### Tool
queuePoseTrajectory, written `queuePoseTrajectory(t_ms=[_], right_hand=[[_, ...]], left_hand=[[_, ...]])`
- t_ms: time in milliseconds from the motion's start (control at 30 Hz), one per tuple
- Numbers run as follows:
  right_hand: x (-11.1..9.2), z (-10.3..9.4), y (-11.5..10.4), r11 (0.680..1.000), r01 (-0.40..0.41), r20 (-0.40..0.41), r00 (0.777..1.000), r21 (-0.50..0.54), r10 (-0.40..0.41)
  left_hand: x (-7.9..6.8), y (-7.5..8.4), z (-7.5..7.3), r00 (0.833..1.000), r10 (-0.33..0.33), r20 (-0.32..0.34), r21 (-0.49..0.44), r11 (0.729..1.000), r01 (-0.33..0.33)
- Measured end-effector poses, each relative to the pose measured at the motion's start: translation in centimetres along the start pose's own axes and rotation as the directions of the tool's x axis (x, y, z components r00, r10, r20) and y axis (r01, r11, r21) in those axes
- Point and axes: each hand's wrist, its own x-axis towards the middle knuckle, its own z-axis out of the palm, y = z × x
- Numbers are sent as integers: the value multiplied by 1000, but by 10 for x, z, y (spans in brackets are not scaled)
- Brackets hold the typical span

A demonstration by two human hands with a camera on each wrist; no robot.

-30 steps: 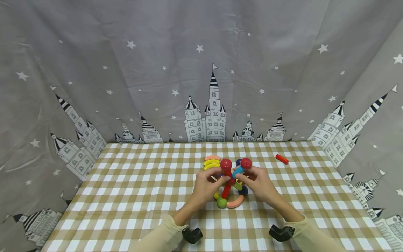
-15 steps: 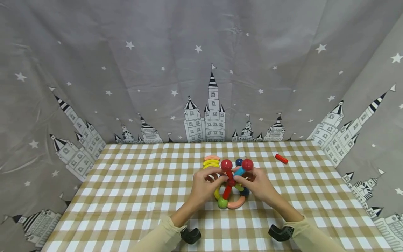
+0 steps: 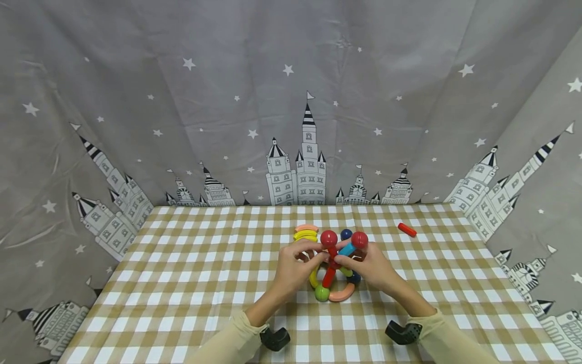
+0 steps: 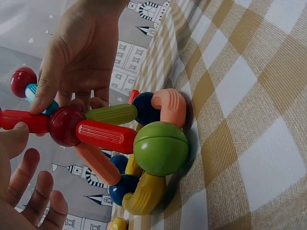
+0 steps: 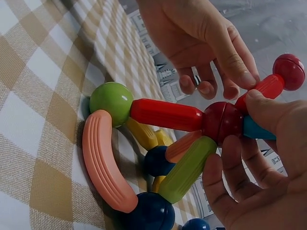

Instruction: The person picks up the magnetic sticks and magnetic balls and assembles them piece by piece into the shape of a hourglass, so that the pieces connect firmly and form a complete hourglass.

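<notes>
Presently your left grip (image 3: 293, 267) pinches the upper red rod (image 5: 271, 86), your right grip (image 3: 375, 268) the blue rod (image 3: 347, 249), each narrowed to rod width. Both rods meet the central red ball (image 5: 223, 123), raised above the table (image 3: 204, 283).

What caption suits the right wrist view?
Left hand and right hand grip a ball-and-rod structure on checked cloth.

Left hand (image 3: 293, 267) reaches in from seven o'clock, right hand (image 3: 375, 268) from four, both pinching, thumbs (image 5: 232, 66) close together; forefinger tips seem partly hidden.
</notes>
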Motion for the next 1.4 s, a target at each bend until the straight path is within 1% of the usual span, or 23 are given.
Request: queuePoseTrajectory(t_ms=[200, 367, 533, 667, 733, 833, 933, 1000, 1100, 1200, 1267, 1400], right_hand=[[3, -1, 1, 1000, 9, 30, 1000, -8, -9], [4, -2, 3, 1000, -1, 46, 999, -8, 1], [4, -4, 3, 999, -32, 59, 998, -2, 32], [4, -5, 2, 998, -64, 65, 996, -1, 64], [4, -5, 1, 997, -72, 67, 995, -2, 72], [4, -5, 2, 997, -74, 66, 995, -6, 74], [5, -6, 2, 997, -74, 67, 995, -9, 74], [5, -6, 2, 998, -65, 69, 995, -11, 66], [5, -5, 2, 999, -47, 74, 996, -8, 47], [5, -5, 2, 999, -34, 77, 996, 0, 34], [5, -4, 2, 999, -36, 70, 997, -1, 36], [4, -5, 2, 999, -44, 65, 997, 0, 44]], left_hand=[[-1, -3, -5, 1000, -13, 6, 11, 1000, 13], [-1, -8, -14, 999, -35, -28, 51, 998, 36], [3, -17, -26, 994, -88, -71, 83, 992, 93], [7, -26, -35, 989, -115, -92, 141, 982, 127], [9, -31, -38, 987, -135, -83, 173, 974, 148], [12, -38, -42, 986, -164, -38, 224, 960, 168], [17, -45, -43, 981, -195, 12, 289, 940, 183], [20, -51, -42, 975, -220, 28, 332, 922, 198], [23, -59, -39, 966, -256, 28, 383, 896, 226], [25, -67, -36, 963, -267, 19, 423, 875, 234], [26, -72, -33, 965, -263, 9, 442, 866, 232], [27, -77, -28, 972, -233, -20, 471, 856, 215]])
